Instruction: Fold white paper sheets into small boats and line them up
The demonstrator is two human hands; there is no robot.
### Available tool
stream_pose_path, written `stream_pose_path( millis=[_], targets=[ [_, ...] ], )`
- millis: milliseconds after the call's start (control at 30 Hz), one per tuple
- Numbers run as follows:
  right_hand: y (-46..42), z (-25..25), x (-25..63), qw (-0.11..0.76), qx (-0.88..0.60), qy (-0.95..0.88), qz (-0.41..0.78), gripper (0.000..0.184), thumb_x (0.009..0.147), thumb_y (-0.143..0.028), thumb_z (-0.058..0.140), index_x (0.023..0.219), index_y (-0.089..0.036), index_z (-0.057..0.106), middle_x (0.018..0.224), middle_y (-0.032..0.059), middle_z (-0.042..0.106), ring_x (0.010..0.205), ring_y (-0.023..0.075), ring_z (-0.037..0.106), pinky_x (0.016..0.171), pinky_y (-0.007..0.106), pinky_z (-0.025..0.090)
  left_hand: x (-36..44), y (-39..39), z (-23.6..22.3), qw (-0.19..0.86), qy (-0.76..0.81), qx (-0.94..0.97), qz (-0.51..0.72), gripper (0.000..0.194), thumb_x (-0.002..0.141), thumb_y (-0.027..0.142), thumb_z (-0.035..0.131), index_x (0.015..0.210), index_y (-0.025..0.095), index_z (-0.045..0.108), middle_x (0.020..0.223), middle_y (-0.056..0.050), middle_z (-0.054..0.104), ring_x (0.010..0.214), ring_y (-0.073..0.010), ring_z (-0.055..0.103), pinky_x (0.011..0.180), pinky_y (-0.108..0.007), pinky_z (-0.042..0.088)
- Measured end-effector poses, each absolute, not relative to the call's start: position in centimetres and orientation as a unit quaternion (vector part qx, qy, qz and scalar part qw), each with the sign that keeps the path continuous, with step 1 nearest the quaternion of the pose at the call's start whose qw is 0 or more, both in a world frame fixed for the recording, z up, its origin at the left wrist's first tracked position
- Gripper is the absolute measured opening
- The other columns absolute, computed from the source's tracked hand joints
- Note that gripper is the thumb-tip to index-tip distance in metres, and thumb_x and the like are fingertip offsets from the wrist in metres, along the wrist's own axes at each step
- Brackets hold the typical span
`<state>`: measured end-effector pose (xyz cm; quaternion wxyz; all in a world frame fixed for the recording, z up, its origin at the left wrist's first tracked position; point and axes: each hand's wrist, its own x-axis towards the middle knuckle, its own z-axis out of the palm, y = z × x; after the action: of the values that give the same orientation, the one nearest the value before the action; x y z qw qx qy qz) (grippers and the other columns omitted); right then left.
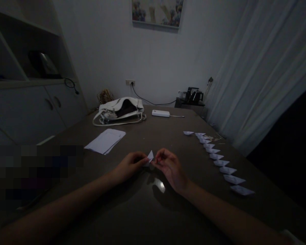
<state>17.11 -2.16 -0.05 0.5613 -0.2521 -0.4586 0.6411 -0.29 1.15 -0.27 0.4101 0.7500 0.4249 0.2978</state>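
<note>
A small folded piece of white paper (150, 156), with a pointed tip standing up, is pinched between the thumb and fingers of my left hand (132, 165). Just to its right is my right hand (170, 168), its fingers loosely curled and apart. One lower fingertip comes close to the paper's right edge; whether it touches, I cannot tell. Along the right side of the table runs a row of several folded white paper boats (220, 163). A stack of white paper sheets (105, 141) lies to the left, beyond my left hand.
At the table's (132, 217) far end sit an open white handbag (121, 110) and a white power bank (160, 113) with a short cable. Black kettles (193, 96) stand on a small stand behind. A pale curtain (234, 75) hangs at right; cabinets (28, 112) line the left.
</note>
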Motion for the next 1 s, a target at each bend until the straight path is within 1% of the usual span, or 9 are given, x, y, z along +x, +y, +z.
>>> stream_pose_path(
  millis=[133, 267, 333, 433, 533, 667, 767, 900, 1000],
  targets=[
    [-2.1, -0.1, 17.1, 0.565, -0.248, -0.456, 0.642, 0.010, 0.064, -0.016, 0.056, 0.073, -0.017, 0.060, 0.069, 0.0000, 0.049, 0.072, 0.0140, 0.049, 0.079, 0.031, 0.041, -0.1, 0.8, 0.0, 0.425, 0.447, 0.727, 0.303, 0.030, 0.081, 0.041, 0.053, 0.080, 0.013, 0.062, 0.071, -0.003, 0.064, 0.068, -0.0161, 0.058, 0.060, -0.024, 0.043],
    [-2.1, 0.0, 17.1, 0.568, -0.243, -0.437, 0.654, 0.009, 0.064, -0.017, 0.057, 0.072, -0.016, 0.060, 0.068, 0.0002, 0.048, 0.071, 0.0140, 0.047, 0.078, 0.031, 0.041, 0.0, 0.3, 0.2, 0.386, 0.478, 0.724, 0.313, 0.026, 0.075, 0.040, 0.061, 0.078, 0.014, 0.064, 0.070, -0.003, 0.065, 0.068, -0.0168, 0.060, 0.057, -0.024, 0.043],
    [-2.2, 0.0, 17.1, 0.568, -0.245, -0.435, 0.654, 0.009, 0.063, -0.018, 0.057, 0.072, -0.016, 0.060, 0.069, 0.0004, 0.048, 0.071, 0.0139, 0.046, 0.077, 0.030, 0.041, 0.1, 0.3, 0.2, 0.388, 0.475, 0.725, 0.315, 0.026, 0.075, 0.039, 0.062, 0.078, 0.014, 0.063, 0.070, -0.003, 0.065, 0.067, -0.0165, 0.059, 0.056, -0.023, 0.043],
    [-2.1, -0.1, 17.0, 0.566, -0.242, -0.448, 0.649, 0.010, 0.063, -0.017, 0.056, 0.072, -0.017, 0.061, 0.069, 0.0006, 0.048, 0.070, 0.0138, 0.045, 0.073, 0.028, 0.040, 0.1, 0.4, 0.0, 0.415, 0.458, 0.714, 0.330, 0.027, 0.076, 0.040, 0.060, 0.079, 0.013, 0.061, 0.071, -0.003, 0.064, 0.067, -0.0159, 0.059, 0.056, -0.023, 0.043],
    [-2.0, -0.3, 17.0, 0.560, -0.233, -0.464, 0.646, 0.013, 0.063, -0.015, 0.053, 0.073, -0.017, 0.062, 0.068, 0.0007, 0.048, 0.069, 0.0140, 0.044, 0.070, 0.027, 0.038, 0.1, 0.6, -0.2, 0.441, 0.443, 0.706, 0.334, 0.024, 0.076, 0.038, 0.059, 0.076, 0.014, 0.058, 0.070, -0.002, 0.062, 0.067, -0.0148, 0.058, 0.055, -0.022, 0.042],
    [-2.0, -0.3, 17.0, 0.561, -0.228, -0.469, 0.643, 0.014, 0.063, -0.015, 0.053, 0.073, -0.017, 0.062, 0.067, 0.0008, 0.047, 0.068, 0.0141, 0.043, 0.066, 0.026, 0.037, 0.1, 0.5, -0.3, 0.427, 0.443, 0.717, 0.327, 0.024, 0.077, 0.038, 0.058, 0.077, 0.014, 0.057, 0.069, -0.001, 0.059, 0.065, -0.0140, 0.055, 0.054, -0.022, 0.041],
    [-2.1, -0.3, 16.9, 0.560, -0.228, -0.466, 0.646, 0.013, 0.064, -0.016, 0.053, 0.074, -0.017, 0.062, 0.068, 0.0009, 0.047, 0.068, 0.0140, 0.043, 0.067, 0.026, 0.037, 0.3, 0.3, -0.3, 0.393, 0.450, 0.728, 0.336, 0.026, 0.078, 0.040, 0.057, 0.079, 0.014, 0.057, 0.070, -0.002, 0.058, 0.065, -0.0141, 0.054, 0.055, -0.022, 0.041],
    [-2.1, -0.2, 17.0, 0.563, -0.220, -0.458, 0.652, 0.012, 0.063, -0.016, 0.054, 0.072, -0.016, 0.062, 0.068, 0.0009, 0.048, 0.067, 0.0138, 0.043, 0.069, 0.027, 0.039, 0.4, 0.1, 0.2, 0.403, 0.444, 0.731, 0.328, 0.028, 0.080, 0.041, 0.053, 0.079, 0.013, 0.059, 0.072, -0.002, 0.059, 0.066, -0.0146, 0.054, 0.057, -0.023, 0.041],
    [-1.7, -0.1, 17.3, 0.570, -0.231, -0.429, 0.662, 0.009, 0.063, -0.018, 0.056, 0.071, -0.017, 0.061, 0.067, 0.0004, 0.048, 0.065, 0.0133, 0.043, 0.073, 0.030, 0.041, 0.2, 0.2, 0.5, 0.396, 0.444, 0.730, 0.336, 0.033, 0.084, 0.042, 0.046, 0.077, 0.013, 0.060, 0.070, -0.002, 0.059, 0.066, -0.0146, 0.054, 0.059, -0.024, 0.041]
  ],
)
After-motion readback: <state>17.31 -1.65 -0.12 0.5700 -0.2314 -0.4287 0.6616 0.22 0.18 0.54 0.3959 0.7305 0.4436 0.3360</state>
